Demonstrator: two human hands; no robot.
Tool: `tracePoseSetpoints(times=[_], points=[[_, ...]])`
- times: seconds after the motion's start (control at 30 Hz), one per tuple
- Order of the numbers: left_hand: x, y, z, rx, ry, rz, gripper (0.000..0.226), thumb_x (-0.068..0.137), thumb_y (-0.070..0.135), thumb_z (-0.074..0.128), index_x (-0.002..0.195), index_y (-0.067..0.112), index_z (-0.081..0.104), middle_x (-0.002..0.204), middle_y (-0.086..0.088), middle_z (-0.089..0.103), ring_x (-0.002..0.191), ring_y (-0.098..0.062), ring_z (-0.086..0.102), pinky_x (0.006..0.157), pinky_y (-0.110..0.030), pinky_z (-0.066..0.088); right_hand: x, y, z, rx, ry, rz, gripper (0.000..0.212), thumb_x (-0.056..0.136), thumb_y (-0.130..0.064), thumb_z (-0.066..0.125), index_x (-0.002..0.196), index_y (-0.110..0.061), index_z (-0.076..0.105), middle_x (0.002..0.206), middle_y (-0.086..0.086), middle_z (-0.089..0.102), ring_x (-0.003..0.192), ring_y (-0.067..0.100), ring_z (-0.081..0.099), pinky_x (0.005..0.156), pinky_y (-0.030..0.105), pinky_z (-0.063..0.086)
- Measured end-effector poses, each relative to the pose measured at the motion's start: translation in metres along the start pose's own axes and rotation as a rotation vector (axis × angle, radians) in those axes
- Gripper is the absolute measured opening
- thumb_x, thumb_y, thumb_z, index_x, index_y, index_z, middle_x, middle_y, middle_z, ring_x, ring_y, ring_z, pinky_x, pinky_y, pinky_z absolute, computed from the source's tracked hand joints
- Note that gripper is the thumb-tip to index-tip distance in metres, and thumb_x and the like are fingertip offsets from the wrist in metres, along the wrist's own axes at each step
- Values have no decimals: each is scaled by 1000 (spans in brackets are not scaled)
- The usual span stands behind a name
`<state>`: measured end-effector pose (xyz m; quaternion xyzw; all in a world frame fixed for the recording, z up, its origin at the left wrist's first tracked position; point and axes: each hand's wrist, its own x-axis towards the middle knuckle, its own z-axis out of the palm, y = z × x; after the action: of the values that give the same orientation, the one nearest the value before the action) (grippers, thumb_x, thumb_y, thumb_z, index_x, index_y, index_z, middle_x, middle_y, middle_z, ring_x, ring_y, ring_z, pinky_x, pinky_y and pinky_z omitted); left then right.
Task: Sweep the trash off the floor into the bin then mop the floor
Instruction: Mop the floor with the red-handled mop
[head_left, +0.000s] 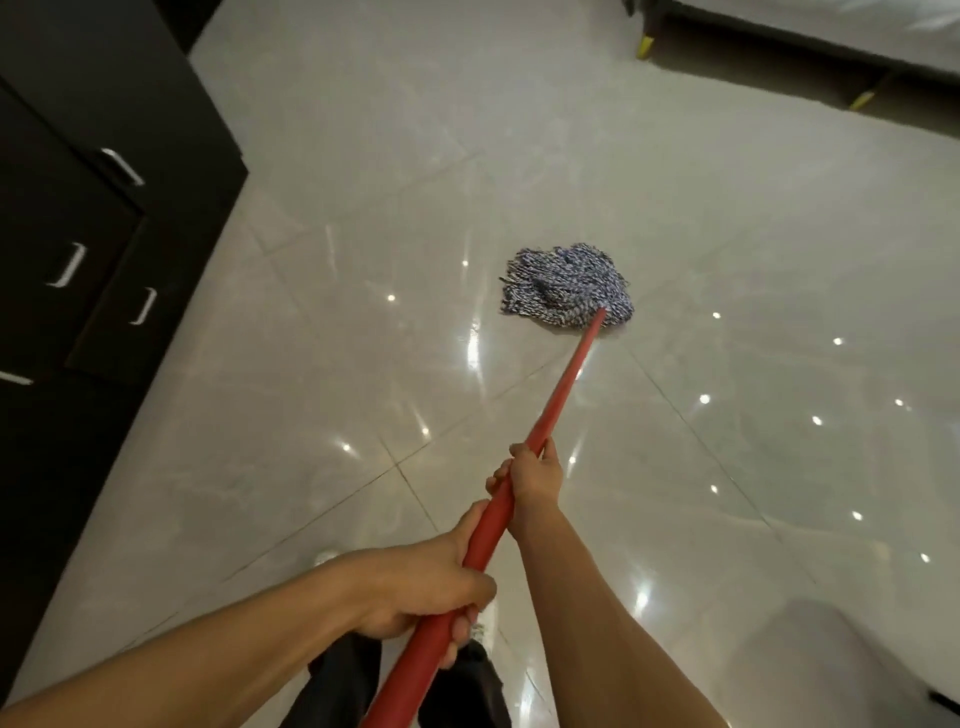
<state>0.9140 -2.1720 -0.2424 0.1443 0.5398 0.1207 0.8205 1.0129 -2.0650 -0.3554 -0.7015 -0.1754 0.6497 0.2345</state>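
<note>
Head view: mopping phase. Left hand (426, 587) was wrapped round the red mop handle (563, 384) at lower centre. Right hand (535, 478) gripped it further down the shaft. Mop head (566, 286) lay spread on the tile floor (311, 415), just right of centre. No trash or bin in frame, so sweeping looked done. Couldn't tell how much floor was left.

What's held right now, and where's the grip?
Mop, by its red handle: left hand nearer the top end, right hand farther down.
</note>
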Motion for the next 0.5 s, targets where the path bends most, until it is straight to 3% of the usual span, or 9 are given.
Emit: tracePoseSetpoints(times=[0.27, 0.5], points=[[48, 24, 53, 267, -116, -95, 100, 89, 1, 55, 149, 67, 8, 62, -1, 53, 49, -10, 50, 50, -27, 50, 15, 1, -109, 132, 226, 64, 26, 99, -9, 43, 124, -15, 48, 62, 8, 46, 44, 19, 45, 45, 29, 46], [50, -7, 73, 261, 0, -43, 92, 84, 8, 60, 154, 55, 23, 66, -3, 57, 49, -10, 52, 51, -27, 50, 4, 18, -138, 103, 281, 104, 29, 100, -10, 41, 128, -18, 45, 66, 8, 48, 48, 19, 46, 48, 31, 46]])
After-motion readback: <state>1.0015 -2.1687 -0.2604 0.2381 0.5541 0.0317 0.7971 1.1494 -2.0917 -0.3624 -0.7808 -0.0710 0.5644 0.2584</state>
